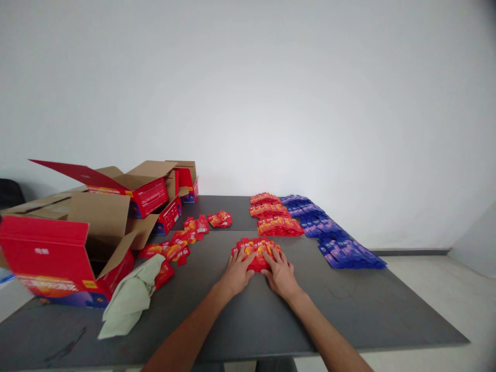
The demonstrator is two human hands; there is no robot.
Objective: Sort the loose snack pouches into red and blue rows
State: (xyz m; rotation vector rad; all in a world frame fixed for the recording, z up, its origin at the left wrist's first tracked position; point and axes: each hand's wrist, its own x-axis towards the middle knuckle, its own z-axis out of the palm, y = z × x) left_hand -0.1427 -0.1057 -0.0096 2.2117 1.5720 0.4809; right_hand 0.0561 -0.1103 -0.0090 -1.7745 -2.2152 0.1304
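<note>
A pile of red packets (258, 253) with orange prints lies on the grey table in front of me. My left hand (237, 274) rests on its left side, palm down, fingers apart. On the right side of the same pile lies my right hand (282, 275), also flat with its fingers spread. Beyond the hands, stacked rows of red packets (279, 226) reach toward the wall. Rows of blue packets (349, 252) overlap one another to the right of them. Loose red packets (176, 248) are scattered left of my hands.
Open red and blue cartons (50, 253) with raised brown flaps take up the left side of the table (271, 325). A pale green cloth (134, 297) lies beside the nearest carton. Behind the table rises a white wall.
</note>
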